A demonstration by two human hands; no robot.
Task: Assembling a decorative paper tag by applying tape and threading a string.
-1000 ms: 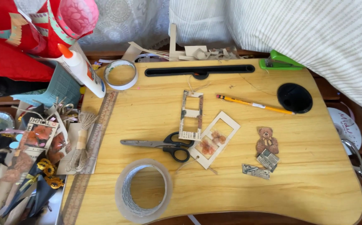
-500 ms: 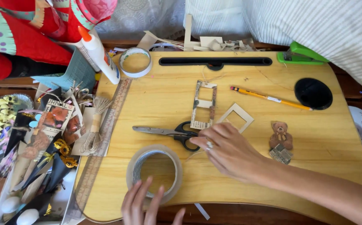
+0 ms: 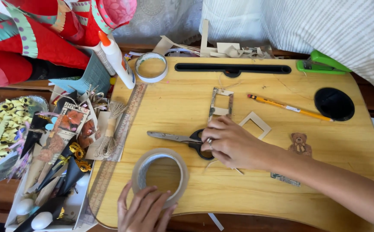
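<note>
My right hand (image 3: 234, 144) lies on the wooden lap desk (image 3: 255, 193), fingers bent over the black scissors' (image 3: 174, 138) handles and a hidden paper piece. Its fingertips touch the lower end of a narrow printed paper frame (image 3: 221, 101). What it grips, if anything, is hidden. A cream card frame (image 3: 255, 123) lies just beyond the knuckles. My left hand (image 3: 144, 210) comes in from the near edge, fingers spread over the near rim of a clear tape roll (image 3: 161, 172).
On the desk are a yellow pencil (image 3: 290, 107), a bear cutout (image 3: 299, 144), a white tape roll (image 3: 151, 67), a glue bottle (image 3: 117, 60) and a green stapler (image 3: 320, 63). A ruler (image 3: 118, 141) lines the left edge, beside a tray of craft scraps (image 3: 62, 141).
Both hands came into view from the near side. The right one settled over the scissors' handles and the paper pieces. The left one reached the tape roll's rim.
</note>
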